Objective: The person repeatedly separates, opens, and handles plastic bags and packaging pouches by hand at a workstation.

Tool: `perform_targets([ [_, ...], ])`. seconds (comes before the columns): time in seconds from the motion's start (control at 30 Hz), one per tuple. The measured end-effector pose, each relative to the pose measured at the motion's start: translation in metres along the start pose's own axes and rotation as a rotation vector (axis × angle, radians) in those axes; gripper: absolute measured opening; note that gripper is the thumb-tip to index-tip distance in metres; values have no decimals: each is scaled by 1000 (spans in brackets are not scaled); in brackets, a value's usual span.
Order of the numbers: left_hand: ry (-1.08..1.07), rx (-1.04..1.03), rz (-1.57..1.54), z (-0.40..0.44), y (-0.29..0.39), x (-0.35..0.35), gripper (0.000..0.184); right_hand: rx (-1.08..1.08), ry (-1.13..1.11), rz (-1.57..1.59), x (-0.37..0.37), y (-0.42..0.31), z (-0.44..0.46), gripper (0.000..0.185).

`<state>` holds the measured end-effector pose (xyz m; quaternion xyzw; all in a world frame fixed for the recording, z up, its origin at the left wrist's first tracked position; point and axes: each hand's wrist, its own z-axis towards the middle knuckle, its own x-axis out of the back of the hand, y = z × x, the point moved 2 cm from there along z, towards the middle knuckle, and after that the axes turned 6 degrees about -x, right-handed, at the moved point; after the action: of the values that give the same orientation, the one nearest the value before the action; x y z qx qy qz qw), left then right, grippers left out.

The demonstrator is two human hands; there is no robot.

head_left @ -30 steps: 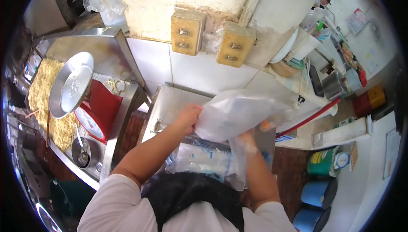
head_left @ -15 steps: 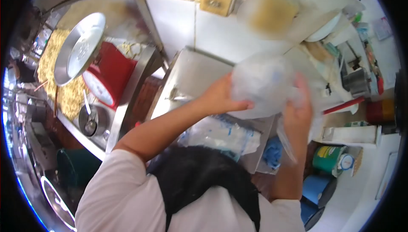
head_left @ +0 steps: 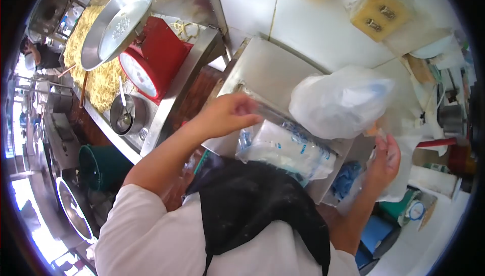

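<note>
Left hand (head_left: 230, 117) hangs unclosed and empty near the plastic pack (head_left: 290, 147); I cannot tell what the right hand (head_left: 385, 165) grips. Beyond, the white bag (head_left: 338, 104), already bulging, seems to rest on the steel top (head_left: 275, 69), any tie unseen.

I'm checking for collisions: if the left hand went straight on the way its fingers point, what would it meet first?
Probably the bulging white plastic bag, across the metal surface from the left hand. Depth is unclear, so it might brush that surface first.
</note>
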<state>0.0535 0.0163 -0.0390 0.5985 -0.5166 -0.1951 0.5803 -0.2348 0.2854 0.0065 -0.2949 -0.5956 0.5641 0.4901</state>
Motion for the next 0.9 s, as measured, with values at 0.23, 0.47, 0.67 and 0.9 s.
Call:
perform_targets([
  [0.23,-122,121,228,-57,-54,-37,32,-75,-823,-429,-46,-32,-49,18],
  [0.47,-242,93,269,-68,-58,-53,32,-39,-1205,-681,-97,31,-92,34],
  [0.67,-108,125,359,-63,-55,-69,31,91,-1347,-896,-132,33,-99,33],
  [0.9,-2,-402,-228,-66,19,-39,49,-238,-1316,-367,-122,-6,-83,25],
])
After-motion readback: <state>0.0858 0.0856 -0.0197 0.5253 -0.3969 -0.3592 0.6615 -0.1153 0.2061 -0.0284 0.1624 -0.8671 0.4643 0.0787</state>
